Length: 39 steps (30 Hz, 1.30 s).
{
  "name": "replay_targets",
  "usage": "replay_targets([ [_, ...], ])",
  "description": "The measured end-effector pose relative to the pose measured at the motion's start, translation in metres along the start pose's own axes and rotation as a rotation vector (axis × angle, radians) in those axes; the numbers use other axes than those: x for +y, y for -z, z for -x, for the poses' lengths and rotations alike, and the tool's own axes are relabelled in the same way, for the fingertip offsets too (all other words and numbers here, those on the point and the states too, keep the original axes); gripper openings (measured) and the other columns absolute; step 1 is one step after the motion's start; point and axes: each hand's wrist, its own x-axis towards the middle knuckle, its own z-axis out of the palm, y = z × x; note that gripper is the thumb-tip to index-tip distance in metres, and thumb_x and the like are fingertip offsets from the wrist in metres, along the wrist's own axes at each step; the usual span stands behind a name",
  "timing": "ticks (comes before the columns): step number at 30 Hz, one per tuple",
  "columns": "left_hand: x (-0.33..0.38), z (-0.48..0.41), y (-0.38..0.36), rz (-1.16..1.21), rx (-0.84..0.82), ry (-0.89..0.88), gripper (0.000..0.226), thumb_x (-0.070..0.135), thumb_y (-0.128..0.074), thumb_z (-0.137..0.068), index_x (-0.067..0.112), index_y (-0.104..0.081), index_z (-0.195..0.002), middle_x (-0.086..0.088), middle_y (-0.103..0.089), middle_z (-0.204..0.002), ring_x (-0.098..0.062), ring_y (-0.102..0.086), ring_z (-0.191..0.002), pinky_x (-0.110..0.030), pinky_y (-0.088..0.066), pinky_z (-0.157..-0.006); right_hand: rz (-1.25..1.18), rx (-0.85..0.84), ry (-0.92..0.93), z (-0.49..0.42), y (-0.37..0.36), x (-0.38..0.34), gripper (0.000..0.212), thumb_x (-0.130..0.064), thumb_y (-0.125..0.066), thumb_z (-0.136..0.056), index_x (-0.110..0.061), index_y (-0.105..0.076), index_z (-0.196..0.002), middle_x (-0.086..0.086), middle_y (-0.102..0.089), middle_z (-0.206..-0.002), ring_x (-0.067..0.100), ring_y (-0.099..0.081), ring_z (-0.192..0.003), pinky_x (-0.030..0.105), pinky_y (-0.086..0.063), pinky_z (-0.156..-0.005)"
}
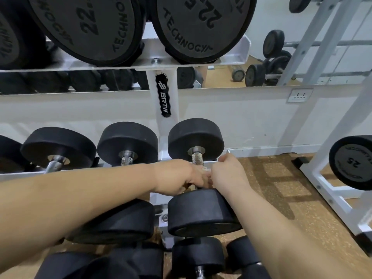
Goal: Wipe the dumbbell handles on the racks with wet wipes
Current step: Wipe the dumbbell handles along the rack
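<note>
The dumbbell handle (197, 159) (knurled metal) belongs to the rightmost dumbbell (196, 135) on the middle shelf of the white rack (153, 109). The left hand (181, 178) is clamped over the handle's near half. The right hand (229, 174) is curled just beside it on the right, touching the left hand; whether it holds anything cannot be told. Further dumbbells (127, 138) sit to the left. A second rack (330, 190) stands far right on the floor (281, 178).

The left hand (181, 178) and right hand (228, 172) hide most of the dumbbell handle (197, 158) and whatever they hold.
</note>
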Motion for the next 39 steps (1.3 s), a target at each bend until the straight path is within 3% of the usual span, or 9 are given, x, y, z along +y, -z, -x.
replay_targets([
  [2, -0.004, -0.003, -0.001, -0.001, 0.066, 0.002, 0.085, -0.006, -0.056, -0.072, 0.048, -0.057, -0.137, 0.019, -0.056, -0.144, -0.016, -0.058, -0.127, -0.032, -0.054, -0.092, 0.006, 0.006, 0.002, 0.001, 0.000, 0.000, 0.023, -0.007, -0.048, -0.086, -0.014, -0.056, -0.106, 0.003, -0.061, -0.096, 0.029, -0.059, -0.097, 0.039, -0.051, -0.087],
  [6, 0.012, 0.008, 0.024, -0.112, 0.327, -0.125, 0.071, -0.009, -0.039, -0.079, 0.022, -0.059, -0.140, 0.003, -0.053, -0.150, -0.023, -0.049, -0.140, -0.044, -0.054, -0.099, -0.017, 0.005, 0.020, 0.002, -0.001, 0.001, 0.021, -0.008, -0.049, -0.088, -0.014, -0.060, -0.104, 0.005, -0.066, -0.099, 0.024, -0.060, -0.089, 0.034, -0.046, -0.072],
  [10, 0.010, 0.002, 0.012, -0.287, 0.507, 0.065, 0.028, 0.009, -0.052, -0.091, 0.011, -0.070, -0.112, -0.009, -0.061, -0.117, -0.030, -0.057, -0.097, -0.041, -0.052, -0.073, 0.005, -0.003, 0.028, 0.000, 0.000, 0.000, 0.027, -0.010, -0.050, -0.087, -0.015, -0.058, -0.113, 0.003, -0.064, -0.105, 0.023, -0.058, -0.093, 0.034, -0.045, -0.075],
  [17, 0.024, -0.015, 0.004, 0.465, 0.675, 0.542, 0.023, 0.011, -0.057, -0.099, 0.020, -0.077, -0.106, 0.006, -0.053, -0.097, -0.012, -0.054, -0.092, -0.011, -0.039, -0.080, 0.010, 0.019, 0.025, -0.005, -0.002, 0.003, 0.022, -0.012, -0.048, -0.090, -0.019, -0.062, -0.107, 0.002, -0.063, -0.103, 0.026, -0.058, -0.097, 0.034, -0.046, -0.082],
  [20, 0.029, -0.007, -0.002, 0.500, 0.622, 0.461, 0.024, 0.008, -0.063, -0.095, 0.022, -0.081, -0.100, 0.015, -0.057, -0.090, -0.008, -0.056, -0.090, -0.017, -0.044, -0.087, -0.021, 0.034, 0.013, -0.006, -0.002, 0.004, 0.023, -0.014, -0.050, -0.091, -0.018, -0.063, -0.109, 0.002, -0.064, -0.104, 0.026, -0.058, -0.098, 0.034, -0.043, -0.080],
  [25, 0.031, 0.017, 0.011, 0.694, 0.276, 0.242, 0.014, 0.013, -0.074, -0.092, 0.024, -0.083, -0.095, 0.013, -0.073, -0.092, 0.001, -0.067, -0.084, -0.016, -0.051, -0.081, -0.019, 0.039, -0.012, -0.008, -0.003, 0.006, 0.021, -0.017, -0.048, -0.089, -0.020, -0.062, -0.103, 0.001, -0.065, -0.098, 0.028, -0.060, -0.095, 0.035, -0.046, -0.081],
  [28, 0.026, 0.006, 0.010, 0.600, 0.485, 0.349, 0.022, 0.013, -0.072, -0.091, 0.031, -0.080, -0.082, 0.012, -0.069, -0.087, -0.003, -0.066, -0.083, -0.024, -0.054, -0.082, -0.029, 0.029, -0.015, -0.008, -0.003, 0.005, 0.025, -0.013, -0.047, -0.090, -0.016, -0.064, -0.108, 0.005, -0.066, -0.104, 0.028, -0.059, -0.097, 0.035, -0.044, -0.080],
  [32, 0.026, -0.001, 0.001, 0.544, 0.651, 0.443, 0.012, 0.014, -0.073, -0.090, 0.022, -0.081, -0.091, 0.010, -0.068, -0.090, -0.005, -0.062, -0.085, -0.025, -0.050, -0.084, -0.032, 0.031, -0.020, -0.008, -0.003, 0.005, 0.027, -0.013, -0.046, -0.091, -0.014, -0.064, -0.111, 0.008, -0.065, -0.108, 0.030, -0.059, -0.101, 0.037, -0.047, -0.086],
  [39, 0.031, 0.022, 0.023, 0.722, 0.055, 0.294, 0.011, 0.017, -0.075, -0.091, 0.023, -0.083, -0.093, 0.008, -0.078, -0.092, -0.001, -0.068, -0.081, -0.024, -0.058, -0.084, -0.008, 0.012, -0.029, -0.007, -0.003, 0.004, 0.017, -0.010, -0.044, -0.086, -0.014, -0.060, -0.089, 0.008, -0.064, -0.094, 0.033, -0.058, -0.089, 0.038, -0.048, -0.082],
])
